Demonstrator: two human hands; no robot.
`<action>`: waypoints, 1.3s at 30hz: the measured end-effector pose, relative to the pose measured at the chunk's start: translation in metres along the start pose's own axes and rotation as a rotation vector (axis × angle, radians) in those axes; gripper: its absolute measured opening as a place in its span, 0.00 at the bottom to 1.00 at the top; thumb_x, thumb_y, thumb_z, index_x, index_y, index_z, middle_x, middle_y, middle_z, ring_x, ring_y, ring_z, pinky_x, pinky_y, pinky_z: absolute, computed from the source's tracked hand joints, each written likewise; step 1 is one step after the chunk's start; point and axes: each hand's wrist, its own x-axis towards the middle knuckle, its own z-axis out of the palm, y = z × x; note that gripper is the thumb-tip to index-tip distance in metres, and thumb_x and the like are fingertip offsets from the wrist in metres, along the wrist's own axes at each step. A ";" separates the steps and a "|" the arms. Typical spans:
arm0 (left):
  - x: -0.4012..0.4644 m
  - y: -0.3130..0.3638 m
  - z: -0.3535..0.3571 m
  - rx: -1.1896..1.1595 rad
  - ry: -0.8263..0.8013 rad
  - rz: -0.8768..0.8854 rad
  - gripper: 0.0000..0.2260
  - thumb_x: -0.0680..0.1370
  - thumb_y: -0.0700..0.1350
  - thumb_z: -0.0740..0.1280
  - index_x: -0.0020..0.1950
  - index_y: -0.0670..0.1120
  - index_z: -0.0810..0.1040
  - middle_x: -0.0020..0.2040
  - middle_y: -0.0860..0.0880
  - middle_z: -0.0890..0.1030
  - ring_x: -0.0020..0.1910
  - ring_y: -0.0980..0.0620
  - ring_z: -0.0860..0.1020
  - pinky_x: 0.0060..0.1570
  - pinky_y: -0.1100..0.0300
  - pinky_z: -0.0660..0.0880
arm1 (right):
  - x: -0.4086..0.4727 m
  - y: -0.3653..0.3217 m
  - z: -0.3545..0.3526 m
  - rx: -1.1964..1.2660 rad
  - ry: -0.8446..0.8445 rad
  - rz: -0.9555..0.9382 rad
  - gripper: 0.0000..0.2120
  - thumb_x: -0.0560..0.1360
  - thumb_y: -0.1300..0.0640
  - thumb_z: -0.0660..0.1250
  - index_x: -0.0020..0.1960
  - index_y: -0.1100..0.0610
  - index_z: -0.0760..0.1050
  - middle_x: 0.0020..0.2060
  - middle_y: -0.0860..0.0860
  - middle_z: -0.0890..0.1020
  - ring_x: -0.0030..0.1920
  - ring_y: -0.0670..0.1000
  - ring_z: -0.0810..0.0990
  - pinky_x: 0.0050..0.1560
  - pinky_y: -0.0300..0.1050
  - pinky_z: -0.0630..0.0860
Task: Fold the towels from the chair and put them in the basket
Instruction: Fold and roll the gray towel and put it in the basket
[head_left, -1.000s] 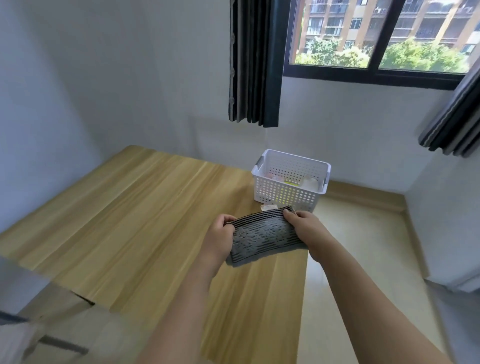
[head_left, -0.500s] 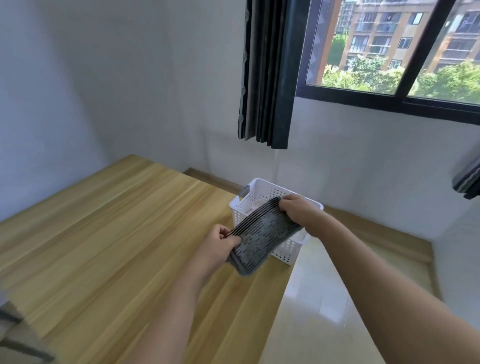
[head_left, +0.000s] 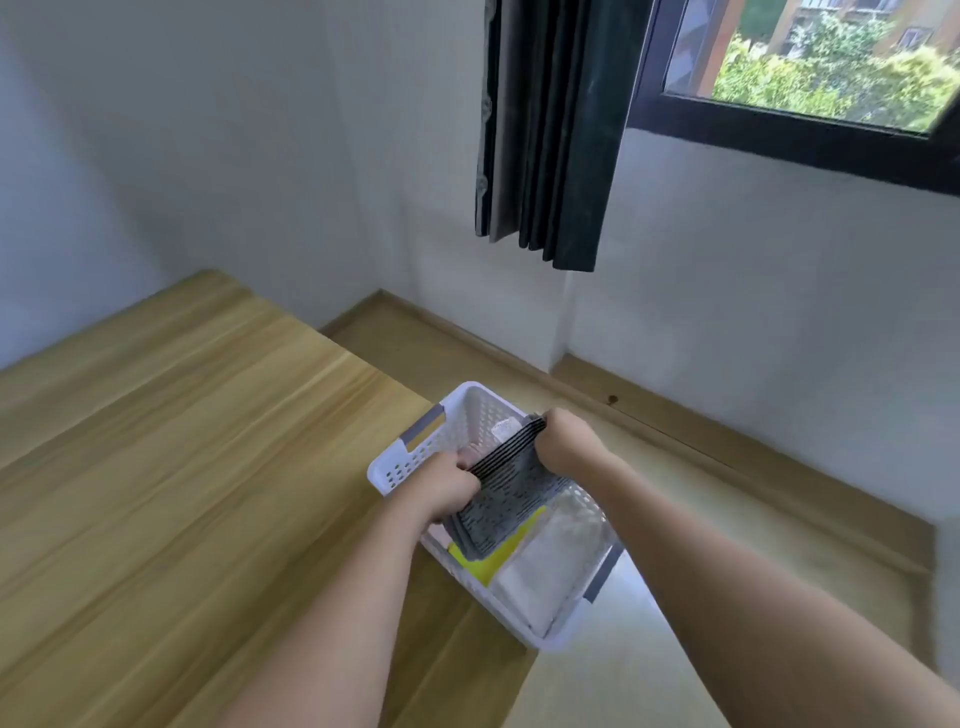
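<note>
My left hand (head_left: 448, 488) and right hand (head_left: 567, 440) both pinch the folded gray towel (head_left: 511, 493) over the white basket (head_left: 410, 470).

This is a room in a home, likely a flat. A wooden table (head_left: 171, 467) stands by white walls (head_left: 234, 145), and dark curtains (head_left: 545, 130) hang beside a window (head_left: 810, 62) facing apartment blocks and trees.
</note>
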 end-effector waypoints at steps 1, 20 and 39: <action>0.011 0.000 0.004 0.067 -0.025 -0.020 0.16 0.70 0.38 0.55 0.56 0.46 0.72 0.47 0.37 0.76 0.37 0.49 0.65 0.35 0.56 0.66 | 0.010 0.004 0.010 -0.003 -0.028 0.010 0.13 0.76 0.63 0.54 0.57 0.64 0.72 0.55 0.60 0.78 0.56 0.60 0.77 0.46 0.44 0.70; 0.079 -0.030 0.062 0.651 -0.054 -0.294 0.10 0.79 0.48 0.59 0.54 0.48 0.78 0.62 0.50 0.76 0.62 0.47 0.73 0.61 0.55 0.67 | 0.045 0.033 0.071 -0.193 -0.223 -0.022 0.14 0.77 0.67 0.54 0.60 0.63 0.72 0.57 0.60 0.78 0.57 0.58 0.77 0.49 0.45 0.72; -0.120 -0.117 -0.024 0.507 0.570 0.280 0.14 0.80 0.45 0.56 0.65 0.44 0.71 0.64 0.45 0.75 0.62 0.43 0.73 0.60 0.52 0.66 | -0.154 -0.060 0.077 -0.034 0.042 -0.283 0.24 0.76 0.61 0.57 0.72 0.59 0.64 0.70 0.57 0.69 0.68 0.56 0.69 0.62 0.49 0.67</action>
